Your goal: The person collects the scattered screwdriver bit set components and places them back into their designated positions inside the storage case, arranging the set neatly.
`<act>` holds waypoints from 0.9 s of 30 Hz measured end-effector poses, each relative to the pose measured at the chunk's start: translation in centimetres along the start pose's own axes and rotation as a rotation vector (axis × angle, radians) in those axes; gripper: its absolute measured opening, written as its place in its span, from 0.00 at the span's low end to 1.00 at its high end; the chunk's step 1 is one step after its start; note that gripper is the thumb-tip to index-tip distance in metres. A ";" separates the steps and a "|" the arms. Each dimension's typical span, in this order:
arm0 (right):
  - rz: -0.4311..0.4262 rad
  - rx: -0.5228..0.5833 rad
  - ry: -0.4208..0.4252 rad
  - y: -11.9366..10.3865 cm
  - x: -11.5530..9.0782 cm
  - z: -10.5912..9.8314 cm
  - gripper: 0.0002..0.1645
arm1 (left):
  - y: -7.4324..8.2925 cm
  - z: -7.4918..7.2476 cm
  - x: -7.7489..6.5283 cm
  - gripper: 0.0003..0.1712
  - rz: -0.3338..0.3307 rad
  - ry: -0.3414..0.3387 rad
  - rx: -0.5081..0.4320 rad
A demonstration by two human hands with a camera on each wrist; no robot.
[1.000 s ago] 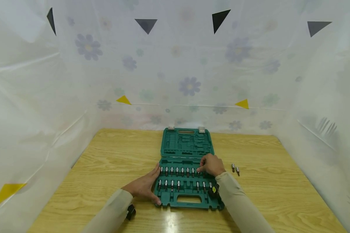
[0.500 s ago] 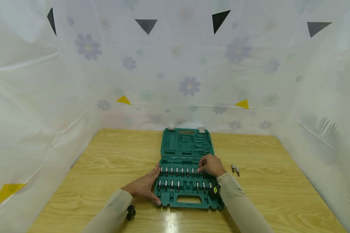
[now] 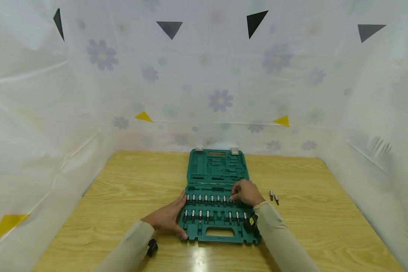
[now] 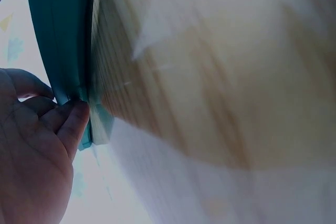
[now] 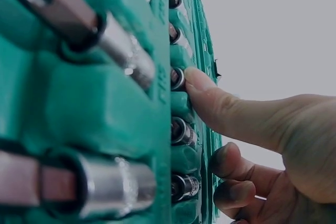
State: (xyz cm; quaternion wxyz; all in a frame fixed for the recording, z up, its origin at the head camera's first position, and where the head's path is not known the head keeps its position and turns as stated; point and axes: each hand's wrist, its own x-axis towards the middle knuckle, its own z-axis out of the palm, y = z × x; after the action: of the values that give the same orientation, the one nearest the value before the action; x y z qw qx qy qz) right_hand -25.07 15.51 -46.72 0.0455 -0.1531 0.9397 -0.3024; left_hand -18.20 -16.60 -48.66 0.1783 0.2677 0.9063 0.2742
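Note:
A green tool case (image 3: pixel 221 233) lies unfolded on the table, holding two rows of silver-and-dark bit sockets. My left hand (image 3: pixel 166 217) spreads along the case's left side, thumb at the near corner. In the left wrist view, fingertips (image 4: pixel 79 109) touch the case's edge. Over the back row's right end, my right hand (image 3: pixel 246 192) has thumb and index finger at a bit socket (image 5: pixel 177 78). The thumb tip rests on it in the right wrist view; other fingers are curled, and the index fingertip's contact is hidden. The back row's last pieces are partly covered by this hand.
Two loose bit sockets (image 3: pixel 274 197) lie on the wooden table (image 3: pixel 139 177) right of the case. The case lid (image 3: pixel 218 166), with moulded recesses, lies folded back behind. Some front-row slots hold no socket. White patterned sheeting (image 3: pixel 204 83) surrounds the table.
Almost nothing differs. My right wrist has shifted very slightly while thumb and finger stay at the same bit socket; the left hand remains against the case.

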 end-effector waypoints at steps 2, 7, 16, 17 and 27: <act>-0.004 0.002 0.000 0.1 0.1 0.0 0.08 | 0.1 0.0 0.0 0.78 -0.001 0.000 -0.001; -0.005 0.002 -0.010 0.1 0.1 0.0 0.09 | 0.2 -0.1 -0.1 0.78 -0.003 -0.003 -0.002; 0.010 -0.016 -0.016 -0.1 0.3 -0.2 0.09 | 0.2 -0.2 0.0 0.78 -0.008 0.002 0.002; 0.007 -0.017 -0.015 -0.2 0.3 -0.2 0.09 | 0.2 -0.2 0.0 0.78 -0.008 0.003 0.000; -0.007 -0.016 -0.013 0.0 0.1 -0.1 0.08 | 0.2 -0.1 -0.2 0.78 -0.006 -0.001 -0.018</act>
State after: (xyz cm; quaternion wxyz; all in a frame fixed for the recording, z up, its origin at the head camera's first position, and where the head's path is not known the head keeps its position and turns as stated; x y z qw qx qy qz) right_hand -25.19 15.54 -46.60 0.0493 -0.1589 0.9413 -0.2939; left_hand -18.03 -16.55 -48.40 0.1820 0.2636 0.9045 0.2816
